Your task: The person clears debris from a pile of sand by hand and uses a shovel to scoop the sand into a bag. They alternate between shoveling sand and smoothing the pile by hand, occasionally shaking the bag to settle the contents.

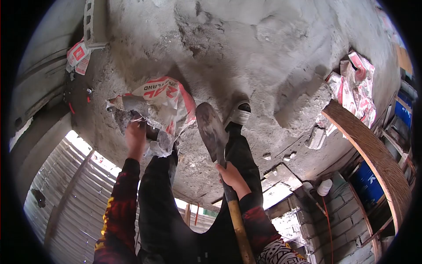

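Note:
My left hand (135,137) is closed at the torn, crumpled mouth of a cement bag (169,94), white with red print. Its fingertips are partly lost among the bag's folds and a dark piece beside them. The bag lies tilted in front of my left foot. My right hand (234,179) is wrapped round the lower shaft of a shovel (237,220). The shovel's grey, dusty blade (210,125) points away from me, between the bag and my right shoe (240,115). Its wooden handle runs back beside my right leg.
Ahead spreads a heap of grey powder (246,48). More crumpled cement bags (356,88) lie at the right, near a curved wooden board (369,154). A hollow block (94,24) and torn bag paper (79,55) are at the upper left. Corrugated sheeting (66,198) stands lower left.

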The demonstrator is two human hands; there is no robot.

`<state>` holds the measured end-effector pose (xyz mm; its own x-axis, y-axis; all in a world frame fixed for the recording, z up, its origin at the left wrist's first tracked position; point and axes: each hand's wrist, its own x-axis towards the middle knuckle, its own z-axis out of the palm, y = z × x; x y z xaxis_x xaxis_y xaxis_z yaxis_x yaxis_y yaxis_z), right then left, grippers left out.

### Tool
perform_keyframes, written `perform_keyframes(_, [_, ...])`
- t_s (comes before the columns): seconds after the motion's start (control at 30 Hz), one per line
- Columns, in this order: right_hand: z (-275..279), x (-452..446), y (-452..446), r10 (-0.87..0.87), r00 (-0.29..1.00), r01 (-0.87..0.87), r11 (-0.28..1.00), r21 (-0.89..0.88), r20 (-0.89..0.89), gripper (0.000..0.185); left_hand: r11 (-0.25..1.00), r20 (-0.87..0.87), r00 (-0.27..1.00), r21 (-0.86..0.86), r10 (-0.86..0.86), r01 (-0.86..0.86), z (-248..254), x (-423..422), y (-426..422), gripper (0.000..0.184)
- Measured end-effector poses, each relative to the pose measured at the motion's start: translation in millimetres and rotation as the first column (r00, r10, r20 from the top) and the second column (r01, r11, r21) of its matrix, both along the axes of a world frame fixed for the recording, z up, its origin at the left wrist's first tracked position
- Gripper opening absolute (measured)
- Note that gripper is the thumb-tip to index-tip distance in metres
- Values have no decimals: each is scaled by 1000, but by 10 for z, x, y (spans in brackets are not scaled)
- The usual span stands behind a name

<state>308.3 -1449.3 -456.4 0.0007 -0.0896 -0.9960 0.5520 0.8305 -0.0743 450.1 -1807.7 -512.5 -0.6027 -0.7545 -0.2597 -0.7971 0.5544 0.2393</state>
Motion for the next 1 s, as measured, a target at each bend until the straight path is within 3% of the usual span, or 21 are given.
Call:
perform_keyframes(0.03, [-2, 11, -8, 10, 1000, -10, 1000, -5, -6, 40, 975, -50, 977, 96, 208, -203, 221, -108, -23, 15])
perform_keyframes(0.1, [-37, 22, 13, 15, 1000, -15, 1000, -15, -1, 44, 980, -129, 975, 97, 183, -171, 569, -290, -84, 17])
perform_keyframes(0.17, [-89, 14, 50, 18, 1000, -18, 999, -28, -4, 48, 951, -165, 937, 55, 308, -303, 774, -421, -141, 18])
perform_keyframes(0.23, [-117, 13, 86, 11, 1000, -11, 1000, -28, -7, 50, 947, -156, 936, -8, 316, -321, 1065, -819, -136, 17])
perform_keyframes(0.3, [-100, -32, 86, 17, 1000, -17, 1000, -27, 2, 50, 946, -405, 855, 135, 323, -293, 1100, -1186, -164, 22])
perform_keyframes(0.33, [-101, -68, 76, 36, 999, -36, 999, -17, 8, 49, 932, -347, 868, 204, 354, -299, 1099, -1501, -96, 23])
perform_keyframes(0.4, [49, -271, -4, 74, 997, -74, 997, -19, 27, 50, 964, -366, 924, 265, 116, -16, 633, -1920, -27, 37])
perform_keyframes(0.43, [69, -353, -41, 121, 992, -120, 993, -13, 44, 52, 978, -141, 977, 115, -160, 177, 376, -2188, 11, 55])
perform_keyframes(0.47, [27, -325, -2, 113, 993, -112, 993, -20, 40, 52, 940, -121, 945, 125, -302, 317, 78, -2453, 45, 67])
perform_keyframes(0.5, [-6, -254, 83, 129, 987, -136, 988, -73, -97, 54, 883, -104, 894, 139, -437, 448, -233, -2699, 62, 79])
perform_keyframes(0.53, [-87, -244, 146, 137, 963, -167, 979, -116, -232, 57, 847, 6, 850, 84, -527, 525, -544, -2914, 77, 91])
perform_keyframes(0.57, [-105, -349, 130, 133, 963, -163, 980, -112, -234, 57, 799, 122, 791, 42, -600, 600, -804, -3105, 87, 103])
perform_keyframes(0.6, [-33, -544, 44, 127, 970, -151, 983, -103, -206, 61, 796, 116, 789, 41, -604, 603, -1026, -3302, 66, 103])
perform_keyframes(0.67, [44, -817, -53, 133, 977, -147, 986, -80, -164, 64, 750, 422, 704, -80, -571, 656, -1423, -3573, 61, 115])
perform_keyframes(0.7, [8, -844, -38, 136, 978, -149, 986, -74, -158, 64, 752, 422, 703, -71, -573, 655, -1553, -3666, 72, 115])
perform_keyframes(0.77, [-44, -868, 18, 109, 960, -136, 987, -89, -257, 66, 834, 575, 688, -18, -443, 552, -1742, -3838, 114, 117])
perform_keyframes(0.9, [-41, -975, 23, 99, 957, -136, 983, -120, -274, 64, 852, 554, 739, -99, -382, 515, -2287, -3908, 103, 107])
perform_keyframes(0.93, [-38, -1010, 17, 104, 965, -135, 984, -116, -239, 65, 843, 540, 747, -119, -389, 525, -2349, -3920, 87, 93])
perform_keyframes(0.97, [-45, -1035, 10, 102, 965, -133, 985, -113, -239, 65, 842, 538, 746, -117, -392, 527, -2394, -3941, 47, 93])
perform_keyframes(1.0, [-47, -1054, -1, 115, 966, -145, 983, -115, -231, 65, 851, 489, 771, -103, -407, 515, -2420, -3978, -14, 75])
